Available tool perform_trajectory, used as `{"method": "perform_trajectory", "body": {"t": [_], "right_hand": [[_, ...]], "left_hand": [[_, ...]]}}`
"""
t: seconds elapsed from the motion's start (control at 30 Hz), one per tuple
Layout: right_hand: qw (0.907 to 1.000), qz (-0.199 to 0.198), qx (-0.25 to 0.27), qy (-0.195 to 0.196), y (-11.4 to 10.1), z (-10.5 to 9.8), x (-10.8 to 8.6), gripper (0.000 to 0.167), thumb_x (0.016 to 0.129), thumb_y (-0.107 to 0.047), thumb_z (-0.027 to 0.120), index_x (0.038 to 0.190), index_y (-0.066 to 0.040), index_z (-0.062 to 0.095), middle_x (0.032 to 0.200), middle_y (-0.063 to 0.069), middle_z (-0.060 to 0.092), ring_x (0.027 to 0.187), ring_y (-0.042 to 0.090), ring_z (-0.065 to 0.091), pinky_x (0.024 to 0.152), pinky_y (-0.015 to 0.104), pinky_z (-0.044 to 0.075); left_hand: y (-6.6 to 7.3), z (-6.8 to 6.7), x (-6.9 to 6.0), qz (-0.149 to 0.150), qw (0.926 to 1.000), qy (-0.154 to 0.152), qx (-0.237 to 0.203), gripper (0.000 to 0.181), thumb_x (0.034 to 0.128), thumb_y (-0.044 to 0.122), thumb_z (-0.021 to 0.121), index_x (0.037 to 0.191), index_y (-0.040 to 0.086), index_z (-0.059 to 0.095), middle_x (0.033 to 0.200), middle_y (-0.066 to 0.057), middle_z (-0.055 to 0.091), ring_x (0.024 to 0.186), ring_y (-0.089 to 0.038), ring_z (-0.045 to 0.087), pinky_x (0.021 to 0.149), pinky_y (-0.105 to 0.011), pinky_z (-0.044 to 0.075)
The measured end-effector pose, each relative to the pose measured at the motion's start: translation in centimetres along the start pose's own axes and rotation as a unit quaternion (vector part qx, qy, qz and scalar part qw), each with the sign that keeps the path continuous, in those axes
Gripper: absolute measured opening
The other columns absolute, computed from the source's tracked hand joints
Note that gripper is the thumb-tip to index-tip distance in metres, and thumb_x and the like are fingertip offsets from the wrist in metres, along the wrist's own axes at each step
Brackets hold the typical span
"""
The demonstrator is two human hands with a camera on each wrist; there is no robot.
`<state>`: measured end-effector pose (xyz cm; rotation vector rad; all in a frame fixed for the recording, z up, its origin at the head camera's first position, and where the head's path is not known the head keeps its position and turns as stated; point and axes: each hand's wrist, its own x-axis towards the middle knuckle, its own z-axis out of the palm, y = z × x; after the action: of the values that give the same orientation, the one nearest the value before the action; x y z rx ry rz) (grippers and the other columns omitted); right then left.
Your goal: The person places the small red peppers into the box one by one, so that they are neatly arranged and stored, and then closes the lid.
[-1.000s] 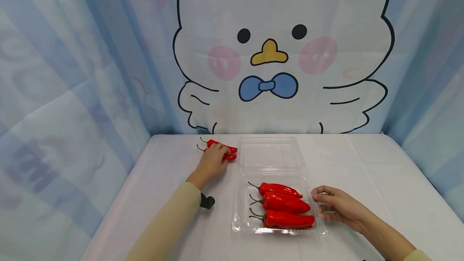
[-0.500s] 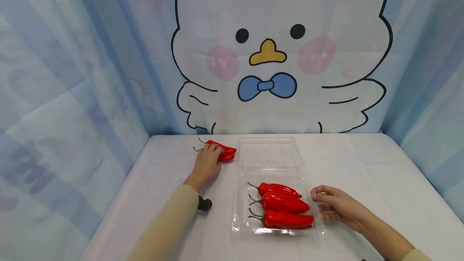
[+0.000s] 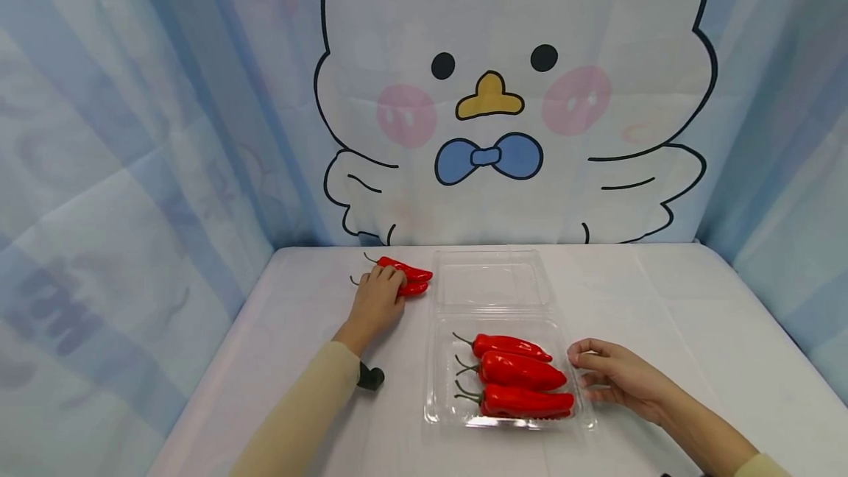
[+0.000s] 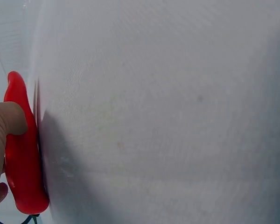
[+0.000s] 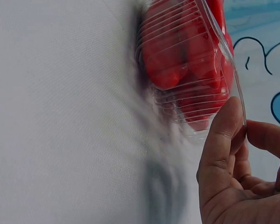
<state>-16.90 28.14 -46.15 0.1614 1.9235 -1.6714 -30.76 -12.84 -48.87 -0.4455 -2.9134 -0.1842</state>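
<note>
My left hand [image 3: 380,297] grips the nearer of two red chili peppers lying left of the box. In the left wrist view the thumb lies across that pepper [image 4: 23,158], while its other fingers are mostly cut off. The farther pepper [image 3: 405,269] lies just beyond the hand. A clear plastic clamshell box [image 3: 440,389] stands with its lid [image 3: 490,285] laid back. Several red peppers [image 3: 523,371] lie in it, stems to the left. My right hand [image 3: 619,374] pinches the box's right rim [image 5: 240,88] between thumb and finger, plainest in the right wrist view.
A white cloth [image 3: 662,300] covers the table. Behind it hangs a curtain [image 3: 517,212] printed with a cartoon bird, and blue curtains [image 3: 132,168] close off the sides. A small black piece [image 3: 372,378] shows beside the left sleeve.
My left hand has shifted a little to the left, and the nearer pepper has slid slightly left and toward me with it. The right hand and the box stay in place.
</note>
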Motion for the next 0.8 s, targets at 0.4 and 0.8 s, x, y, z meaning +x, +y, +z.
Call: {"method": "perform_trajectory", "body": {"t": [0.4,0.8], "right_hand": [[1.0000,0.000,-0.003,-0.002,0.0,0.0,0.0,0.040,0.104,-0.030,0.061,0.129,0.000,0.051,0.106,0.003,0.059,0.087,0.017,0.062,0.076,0.027,0.061],[1.0000,0.003,-0.007,0.005,0.0,0.0,0.0,0.040,0.104,-0.030,0.061,0.129,0.000,0.050,0.106,0.004,0.060,0.086,0.018,0.062,0.076,0.028,0.061]], "left_hand": [[0.2,-0.8,-0.8,0.021,0.9994,0.027,-0.002,0.021,0.0936,0.017,0.074,0.111,0.012,0.064,0.117,-0.008,0.065,0.115,-0.029,0.056,0.103,-0.048,0.050],[0.4,-1.8,-1.3,0.035,0.9968,0.070,-0.015,0.020,0.0949,0.016,0.073,0.111,0.010,0.062,0.111,-0.010,0.066,0.106,-0.030,0.059,0.095,-0.048,0.052]]}}
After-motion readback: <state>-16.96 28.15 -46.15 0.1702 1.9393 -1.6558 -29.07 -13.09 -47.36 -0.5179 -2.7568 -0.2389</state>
